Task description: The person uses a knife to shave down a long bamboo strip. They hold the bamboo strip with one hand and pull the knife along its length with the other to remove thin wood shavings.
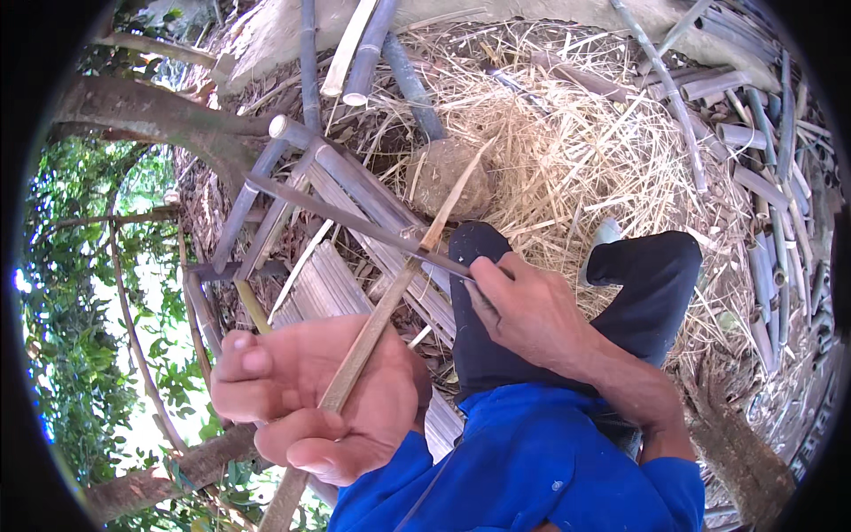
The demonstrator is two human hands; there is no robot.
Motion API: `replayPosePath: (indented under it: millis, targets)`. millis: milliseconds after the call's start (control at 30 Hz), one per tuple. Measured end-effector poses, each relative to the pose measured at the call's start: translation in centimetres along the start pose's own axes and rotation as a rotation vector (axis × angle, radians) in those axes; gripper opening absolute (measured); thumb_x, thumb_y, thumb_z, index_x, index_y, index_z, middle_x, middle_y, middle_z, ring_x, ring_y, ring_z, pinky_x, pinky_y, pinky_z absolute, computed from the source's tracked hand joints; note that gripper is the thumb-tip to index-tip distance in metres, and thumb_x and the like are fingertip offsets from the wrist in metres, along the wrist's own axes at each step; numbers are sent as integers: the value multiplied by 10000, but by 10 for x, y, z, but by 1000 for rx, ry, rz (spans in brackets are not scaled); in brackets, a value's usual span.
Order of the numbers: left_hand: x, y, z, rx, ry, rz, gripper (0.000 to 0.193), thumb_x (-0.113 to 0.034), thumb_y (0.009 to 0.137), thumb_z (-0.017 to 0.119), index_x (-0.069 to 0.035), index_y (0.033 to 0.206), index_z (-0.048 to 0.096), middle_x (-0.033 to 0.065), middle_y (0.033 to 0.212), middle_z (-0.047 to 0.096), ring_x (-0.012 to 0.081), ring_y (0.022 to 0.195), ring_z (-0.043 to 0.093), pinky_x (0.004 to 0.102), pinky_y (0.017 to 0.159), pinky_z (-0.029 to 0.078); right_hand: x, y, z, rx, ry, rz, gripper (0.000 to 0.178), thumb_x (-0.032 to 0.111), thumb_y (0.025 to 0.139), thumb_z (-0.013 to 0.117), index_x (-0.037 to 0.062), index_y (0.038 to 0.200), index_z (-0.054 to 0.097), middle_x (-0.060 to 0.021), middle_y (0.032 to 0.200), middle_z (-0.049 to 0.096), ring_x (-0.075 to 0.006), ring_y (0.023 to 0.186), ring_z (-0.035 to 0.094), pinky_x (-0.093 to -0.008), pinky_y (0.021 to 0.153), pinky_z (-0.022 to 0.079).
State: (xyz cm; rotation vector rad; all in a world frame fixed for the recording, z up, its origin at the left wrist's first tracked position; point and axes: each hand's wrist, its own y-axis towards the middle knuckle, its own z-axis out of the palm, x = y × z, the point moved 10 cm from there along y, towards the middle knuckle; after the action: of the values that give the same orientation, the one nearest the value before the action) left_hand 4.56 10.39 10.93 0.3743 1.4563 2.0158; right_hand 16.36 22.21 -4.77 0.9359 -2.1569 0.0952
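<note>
A long bamboo strip (377, 324) slants up from the lower left across the middle of the view. My left hand (328, 381) is turned palm up, and its curled fingers grip the strip, which lies across the palm. With closed fingers my right hand (536, 306) holds a knife; much of its handle is hidden in the fist. The long, narrow knife blade (355, 222) points to the upper left and crosses the strip just beyond my left hand. Past the blade, the thinner far end of the strip reaches toward a brown rounded lump (452, 177).
Bamboo poles (355, 182) form a low frame ahead, beside flat bamboo slats (324, 284). Pale shavings (567, 151) cover the ground beyond my knees. Cut bamboo pieces (767, 186) lie piled at the right. A tree trunk (142, 115) and leaves are at the left.
</note>
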Motion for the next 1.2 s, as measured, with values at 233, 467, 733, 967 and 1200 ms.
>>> replayPosePath:
  millis: [233, 467, 733, 967, 1200]
  targets:
    - [7, -18, 9, -58, -35, -22, 410, -322, 967, 502, -188, 632, 309, 11, 711, 293, 226, 849, 421, 389, 850, 328, -41, 1, 6, 3, -76, 94, 239, 76, 860, 597, 63, 1093, 547, -214, 802, 583, -384, 649, 690, -470, 493, 554]
    - [24, -16, 4, -167, -81, 10, 380, -324, 919, 485, -197, 611, 303, -8, 646, 311, 225, 828, 430, 405, 840, 330, -67, 26, 24, 21, -52, 38, 267, 75, 870, 568, 55, 1134, 532, -255, 864, 615, -439, 678, 681, -516, 560, 563]
    - [64, -45, 14, -56, -129, 30, 351, -347, 944, 497, -183, 635, 467, 5, 648, 421, 239, 825, 498, 465, 881, 366, -329, 41, 147, -54, -179, 259, 250, 111, 900, 575, 45, 1135, 522, -279, 908, 663, -475, 711, 667, -551, 650, 535]
    - [197, -118, 50, 322, -125, -252, 567, -566, 1040, 351, -159, 660, 458, 25, 607, 416, 234, 754, 514, 452, 860, 392, -347, 132, 170, 118, 132, 489, 246, 186, 940, 594, 27, 1098, 493, -278, 720, 634, -488, 722, 640, -557, 646, 501]
    - [244, -176, 71, 297, -366, -380, 689, -689, 1020, 280, -82, 711, 385, 53, 699, 404, 167, 424, 407, 314, 304, 350, -234, 160, 112, 65, 80, 212, 163, 210, 966, 601, 80, 1028, 524, -222, 809, 604, -447, 626, 629, -545, 578, 530]
